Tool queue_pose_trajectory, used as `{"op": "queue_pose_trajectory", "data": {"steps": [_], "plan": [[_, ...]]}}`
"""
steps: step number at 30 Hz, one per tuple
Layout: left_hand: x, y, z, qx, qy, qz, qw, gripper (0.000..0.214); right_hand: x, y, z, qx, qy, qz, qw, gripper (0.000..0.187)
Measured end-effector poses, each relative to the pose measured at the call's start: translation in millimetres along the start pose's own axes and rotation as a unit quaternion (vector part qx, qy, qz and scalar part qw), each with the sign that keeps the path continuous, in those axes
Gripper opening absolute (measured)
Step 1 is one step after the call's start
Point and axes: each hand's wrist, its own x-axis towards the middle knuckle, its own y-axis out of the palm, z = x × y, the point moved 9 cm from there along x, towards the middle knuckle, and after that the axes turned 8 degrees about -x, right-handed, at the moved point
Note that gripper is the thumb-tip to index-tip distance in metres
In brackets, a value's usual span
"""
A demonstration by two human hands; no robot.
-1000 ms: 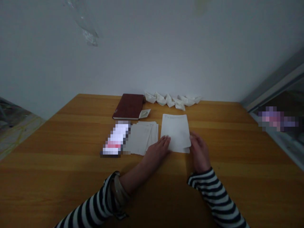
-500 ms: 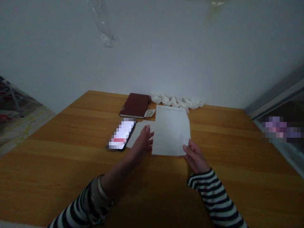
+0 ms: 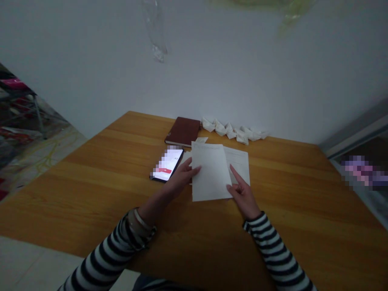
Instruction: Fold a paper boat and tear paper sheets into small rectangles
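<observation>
A white sheet of paper (image 3: 209,173) is raised over the table. My left hand (image 3: 182,177) grips its left edge, thumb on top and the other fingers behind. At the lower right corner, my right hand (image 3: 244,197) pinches the sheet with its thumb, while the index finger points forward over a second sheet (image 3: 241,159). That second sheet shows faint lines and sticks out to the right from behind the first. Whether the right fingers also hold it, I cannot tell. More papers (image 3: 185,157) lie partly hidden behind my left hand, beside a lit phone (image 3: 169,163).
On the wooden table (image 3: 291,194), a dark red notebook (image 3: 184,130) lies near the wall with a small folded paper (image 3: 201,140) at its corner. Several folded paper boats (image 3: 230,131) line the back edge. Clear plastic (image 3: 157,36) hangs on the wall.
My left hand has closed on the paper's left edge; it was beside it before. A second sheet now shows at the right, and my right index finger has straightened. The view has shifted slightly.
</observation>
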Motion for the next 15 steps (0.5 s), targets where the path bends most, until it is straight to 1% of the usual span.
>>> {"op": "queue_pose_trajectory", "data": {"steps": [3,6,8,10,12,13,15], "plan": [[2,-5.1,4,-0.012,0.003,0.000,1.000,0.064,1,4,8,-0.035,-0.046,0.018,0.998,0.063],[4,-8.2,9,-0.021,-0.018,0.004,1.000,0.062,8,-6,10,-0.024,-0.081,0.001,0.996,0.048],[5,-10.6,12,-0.019,-0.027,0.001,0.999,0.066,14,-13,8,-0.031,-0.095,-0.002,0.995,0.039],[4,-12.5,16,-0.015,-0.042,-0.003,0.999,0.078,18,-14,5,-0.047,-0.102,0.007,0.994,0.030],[3,-13.4,19,-0.010,-0.055,-0.005,0.998,0.096,20,-12,4,-0.054,-0.106,0.013,0.993,0.026],[2,-12.7,19,-0.008,-0.059,-0.002,0.998,0.104,20,-11,4,-0.056,-0.108,0.015,0.992,0.025],[0,-7.5,17,-0.005,-0.062,0.024,0.998,0.115,19,-9,5,-0.058,-0.112,0.011,0.992,0.023]]}}
